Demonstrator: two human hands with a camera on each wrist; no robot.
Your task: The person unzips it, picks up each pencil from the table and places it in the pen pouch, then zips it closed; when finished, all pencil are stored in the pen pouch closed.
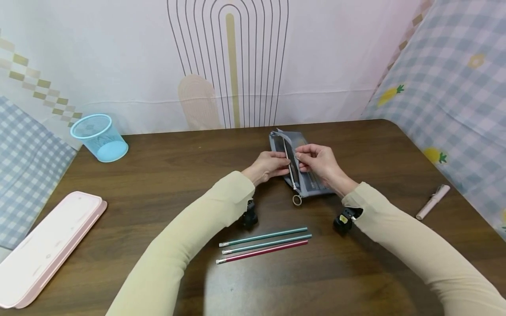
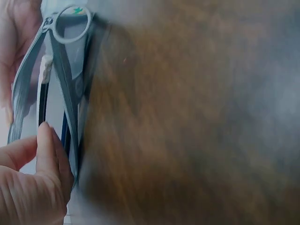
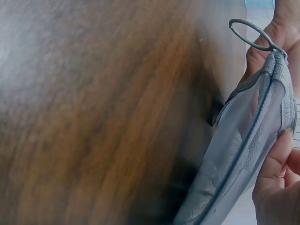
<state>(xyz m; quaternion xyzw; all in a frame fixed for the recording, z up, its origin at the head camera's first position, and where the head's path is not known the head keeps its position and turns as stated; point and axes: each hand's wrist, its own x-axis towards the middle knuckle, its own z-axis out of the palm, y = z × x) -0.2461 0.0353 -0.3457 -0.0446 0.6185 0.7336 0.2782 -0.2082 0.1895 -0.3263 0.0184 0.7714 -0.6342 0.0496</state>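
Observation:
A grey zip pencil pouch (image 1: 318,186) lies toward the back of the table, its zip undone and its mouth spread. A round ring (image 1: 297,200) hangs from the near end of the zip. At the mouth, my left hand (image 1: 269,166) pinches a slim black-and-white stick (image 2: 43,101), like a pencil, between thumb and fingertips. My right hand (image 1: 321,162) grips the pouch's right zip edge between thumb and fingers. In front lie two teal pencils (image 1: 265,236) and a red pencil (image 1: 265,252) side by side. The pouch's inside is mostly hidden.
A light blue mesh pen cup (image 1: 92,127) stands at the back left. A pink-and-white case (image 1: 55,245) lies along the left edge. At the right lies a pale pink pen (image 1: 432,202). Patterned cloth (image 1: 138,66) hangs behind the brown table (image 1: 174,193).

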